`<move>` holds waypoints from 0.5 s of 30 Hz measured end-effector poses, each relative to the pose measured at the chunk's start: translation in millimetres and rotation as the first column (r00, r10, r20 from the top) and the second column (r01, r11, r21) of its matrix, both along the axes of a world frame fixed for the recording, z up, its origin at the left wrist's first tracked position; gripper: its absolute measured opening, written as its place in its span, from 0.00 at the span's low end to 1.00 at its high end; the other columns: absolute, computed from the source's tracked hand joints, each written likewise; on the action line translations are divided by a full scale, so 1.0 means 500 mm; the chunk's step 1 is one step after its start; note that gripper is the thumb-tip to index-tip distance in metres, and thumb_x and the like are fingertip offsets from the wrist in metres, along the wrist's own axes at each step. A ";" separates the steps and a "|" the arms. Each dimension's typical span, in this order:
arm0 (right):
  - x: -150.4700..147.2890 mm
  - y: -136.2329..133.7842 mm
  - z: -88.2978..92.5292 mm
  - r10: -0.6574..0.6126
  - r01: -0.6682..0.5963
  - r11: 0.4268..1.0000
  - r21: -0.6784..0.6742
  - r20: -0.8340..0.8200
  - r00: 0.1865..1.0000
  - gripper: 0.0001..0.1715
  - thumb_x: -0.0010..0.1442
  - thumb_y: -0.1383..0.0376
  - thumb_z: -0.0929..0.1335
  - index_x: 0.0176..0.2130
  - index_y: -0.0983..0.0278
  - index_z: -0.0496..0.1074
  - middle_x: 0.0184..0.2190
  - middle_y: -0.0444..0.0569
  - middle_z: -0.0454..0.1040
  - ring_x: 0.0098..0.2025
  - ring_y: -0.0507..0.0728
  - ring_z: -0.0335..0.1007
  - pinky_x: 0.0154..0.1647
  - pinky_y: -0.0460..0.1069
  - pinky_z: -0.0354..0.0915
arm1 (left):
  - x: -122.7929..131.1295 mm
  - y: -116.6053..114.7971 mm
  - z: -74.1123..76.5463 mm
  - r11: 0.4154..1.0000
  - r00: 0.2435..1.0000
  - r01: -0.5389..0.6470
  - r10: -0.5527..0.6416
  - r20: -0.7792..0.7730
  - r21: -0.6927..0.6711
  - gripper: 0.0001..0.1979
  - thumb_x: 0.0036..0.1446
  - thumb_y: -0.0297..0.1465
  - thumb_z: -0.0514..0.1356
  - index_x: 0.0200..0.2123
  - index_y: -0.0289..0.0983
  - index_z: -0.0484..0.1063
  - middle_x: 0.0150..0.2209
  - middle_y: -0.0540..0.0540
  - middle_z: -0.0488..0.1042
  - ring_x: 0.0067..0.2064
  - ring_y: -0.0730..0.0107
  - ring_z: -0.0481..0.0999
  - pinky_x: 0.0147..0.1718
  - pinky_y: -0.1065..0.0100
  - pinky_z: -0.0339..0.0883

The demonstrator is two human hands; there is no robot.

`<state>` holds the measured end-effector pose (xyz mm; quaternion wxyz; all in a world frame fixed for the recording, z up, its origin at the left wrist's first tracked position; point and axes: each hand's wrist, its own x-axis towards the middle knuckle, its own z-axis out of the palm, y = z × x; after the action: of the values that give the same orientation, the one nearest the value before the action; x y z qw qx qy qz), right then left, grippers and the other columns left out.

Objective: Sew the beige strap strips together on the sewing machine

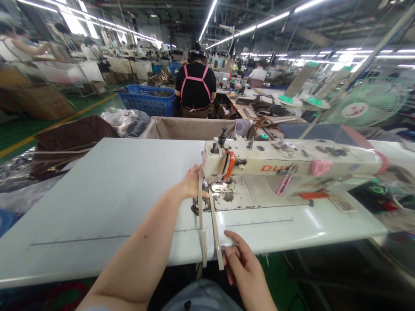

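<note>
The left hand (192, 183) is beside the left end of the sewing machine (259, 160), partly covered by a narrow beige strip (200, 205); one cannot tell how closed it is, or whether it grips this. The right hand (241, 260) is half open, visibly holding nothing, just beside the lower end of a second strip (215, 230). Both reach the desk's (113, 181) front edge.

1. One head-worn camera looks forward and down across the bench (129, 190).
2. The right hand (244, 265) is close below; the left hand (192, 183) and sewing machine (337, 157) lie farther out.
3. Its top reaches distant ceiling lights (272, 20).
</note>
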<state>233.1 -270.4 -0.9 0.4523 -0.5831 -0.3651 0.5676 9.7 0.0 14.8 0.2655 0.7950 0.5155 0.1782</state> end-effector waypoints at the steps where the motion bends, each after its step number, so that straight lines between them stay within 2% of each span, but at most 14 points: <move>1: 0.001 -0.001 0.001 0.002 -0.002 1.000 0.002 0.003 1.000 0.44 0.70 0.35 0.76 0.67 0.63 0.77 0.29 0.39 0.77 0.22 0.52 0.65 0.25 0.49 0.62 | 0.001 -0.001 0.004 1.000 1.000 0.006 -0.006 -0.011 -0.005 0.64 0.37 0.41 0.88 0.77 0.38 0.71 0.80 0.30 0.67 0.83 0.21 0.61 0.84 0.32 0.52; 6: -0.003 -0.004 0.007 0.014 -0.014 1.000 -0.008 0.009 1.000 0.46 0.70 0.34 0.76 0.69 0.64 0.77 0.29 0.42 0.80 0.22 0.52 0.65 0.26 0.49 0.62 | 0.002 0.002 0.014 0.999 0.994 0.048 -0.050 -0.097 -0.024 0.59 0.41 0.43 0.84 0.77 0.38 0.72 0.81 0.30 0.67 0.84 0.24 0.58 0.85 0.34 0.51; 10: -0.007 -0.004 0.010 -0.054 0.054 0.999 0.010 0.012 0.998 0.46 0.69 0.34 0.76 0.67 0.63 0.78 0.28 0.41 0.80 0.21 0.52 0.63 0.25 0.50 0.62 | 0.006 0.007 0.014 0.997 0.987 0.069 -0.073 -0.145 -0.029 0.52 0.42 0.41 0.82 0.72 0.41 0.78 0.82 0.32 0.65 0.84 0.24 0.57 0.84 0.32 0.52; 13: -0.009 -0.003 0.009 -0.024 0.024 1.000 -0.005 0.017 1.000 0.47 0.68 0.34 0.77 0.68 0.64 0.78 0.28 0.42 0.80 0.21 0.52 0.64 0.25 0.50 0.62 | 0.006 0.006 0.011 0.998 0.992 0.045 -0.048 -0.119 -0.033 0.54 0.40 0.40 0.83 0.73 0.41 0.77 0.81 0.32 0.66 0.83 0.23 0.59 0.85 0.33 0.51; 15: -0.012 -0.003 0.009 -0.025 0.025 1.000 -0.009 0.021 0.999 0.47 0.67 0.34 0.77 0.68 0.64 0.77 0.28 0.41 0.80 0.21 0.53 0.64 0.25 0.50 0.61 | 0.002 0.003 0.007 1.000 0.999 0.015 -0.016 -0.043 -0.020 0.59 0.38 0.40 0.84 0.75 0.39 0.74 0.79 0.32 0.69 0.82 0.24 0.62 0.84 0.34 0.52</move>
<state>227.2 -272.1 3.4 0.4529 -0.5955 -0.3600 0.5574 10.8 1.5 18.2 0.2632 0.8001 0.5167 0.1537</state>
